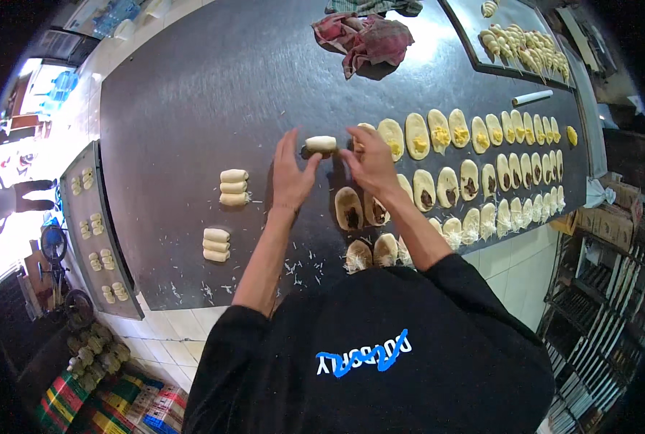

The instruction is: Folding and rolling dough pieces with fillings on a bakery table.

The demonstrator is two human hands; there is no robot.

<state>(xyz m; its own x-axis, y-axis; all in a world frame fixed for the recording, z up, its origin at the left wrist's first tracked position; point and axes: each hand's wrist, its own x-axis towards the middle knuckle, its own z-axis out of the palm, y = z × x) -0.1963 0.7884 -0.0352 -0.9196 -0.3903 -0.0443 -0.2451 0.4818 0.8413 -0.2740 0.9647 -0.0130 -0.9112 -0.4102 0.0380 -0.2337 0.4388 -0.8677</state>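
Fingertips of both hands pinch 1 pale rolled dough piece (321,144) just above the dark worktop (192,108). The left hand (290,173) grips its 9 o'clock end with fingers spread narrow; the right hand (369,163) closes on the 3 o'clock end. Brown cartons (612,213) sit at 3 o'clock. Both forearms reach up from 6 o'clock.
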